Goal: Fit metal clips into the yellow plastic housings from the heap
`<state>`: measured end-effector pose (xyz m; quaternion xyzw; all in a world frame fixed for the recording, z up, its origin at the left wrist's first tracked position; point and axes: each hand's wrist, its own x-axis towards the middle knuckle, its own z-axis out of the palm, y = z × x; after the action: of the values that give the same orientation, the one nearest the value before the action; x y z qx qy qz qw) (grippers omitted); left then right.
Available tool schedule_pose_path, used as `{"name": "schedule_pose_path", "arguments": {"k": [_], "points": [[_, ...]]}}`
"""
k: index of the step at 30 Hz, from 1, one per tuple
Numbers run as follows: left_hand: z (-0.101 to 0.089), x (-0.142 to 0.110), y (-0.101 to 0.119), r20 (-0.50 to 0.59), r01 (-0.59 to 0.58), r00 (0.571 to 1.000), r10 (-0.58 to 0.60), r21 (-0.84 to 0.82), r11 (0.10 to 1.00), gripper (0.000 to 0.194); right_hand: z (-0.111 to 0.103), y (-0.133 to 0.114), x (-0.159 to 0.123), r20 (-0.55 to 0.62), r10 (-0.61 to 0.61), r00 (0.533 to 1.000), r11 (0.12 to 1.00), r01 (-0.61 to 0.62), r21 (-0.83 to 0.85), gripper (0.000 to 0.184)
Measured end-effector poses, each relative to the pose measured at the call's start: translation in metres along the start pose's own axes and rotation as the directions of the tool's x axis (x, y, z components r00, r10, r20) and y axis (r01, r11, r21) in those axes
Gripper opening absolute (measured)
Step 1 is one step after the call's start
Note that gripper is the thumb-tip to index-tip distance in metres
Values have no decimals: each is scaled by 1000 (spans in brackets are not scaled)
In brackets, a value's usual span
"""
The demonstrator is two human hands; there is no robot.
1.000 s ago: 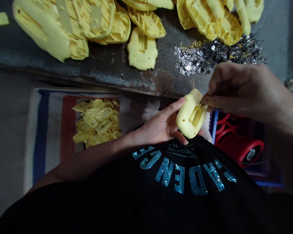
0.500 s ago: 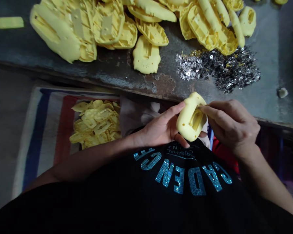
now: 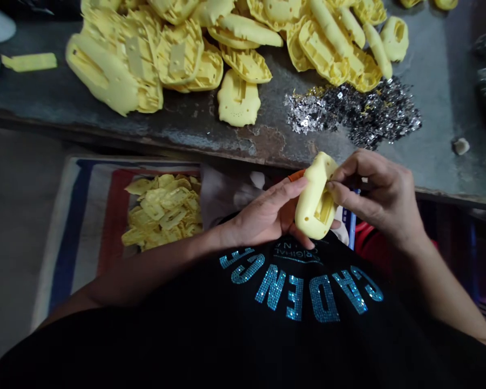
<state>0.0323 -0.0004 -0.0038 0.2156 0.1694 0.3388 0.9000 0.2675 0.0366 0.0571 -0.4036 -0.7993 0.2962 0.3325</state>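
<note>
Shell (image 3: 309,208), gripped by left hand (image 3: 265,213), nears bench (image 3: 441,173) edge, apart from clips (image 3: 375,113); cannot tell what right hand (image 3: 384,200) grips.

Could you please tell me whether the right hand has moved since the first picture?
Yes: the right hand has moved down the picture, away from the pile of metal pieces on the table.

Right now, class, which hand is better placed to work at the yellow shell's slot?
The right hand, I'd judge: its thumb and forefinger are at the slot, and it is nearer the metal pieces. The left hand is busy holding the shell.
</note>
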Motion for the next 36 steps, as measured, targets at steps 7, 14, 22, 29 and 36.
{"name": "schedule_pose_path", "arguments": {"k": [7, 14, 22, 29, 36], "points": [[6, -1, 6, -17, 52, 999, -52, -3, 999, 86, 21, 12, -17, -207, 53, 977, 997, -38, 74, 28], [4, 3, 3, -16, 62, 998, -62, -1, 998, 90, 22, 14, -19, -211, -18, 977, 997, 2, -75, 24], [1, 2, 5, -18, 88, 996, -88, -4, 996, 78, 14, 11, -26, -224, -48, 973, 989, 15, -148, 14], [3, 3, 0, -77, 29, 997, -25, 52, 998, 79, -4, 18, -17, -92, 17, 996, 996, -26, -88, 30], [9, -11, -1, -233, -114, 950, 206, 356, 928, 73, 2, 19, -3, -24, -35, 999, 993, 32, -112, 50]]}}
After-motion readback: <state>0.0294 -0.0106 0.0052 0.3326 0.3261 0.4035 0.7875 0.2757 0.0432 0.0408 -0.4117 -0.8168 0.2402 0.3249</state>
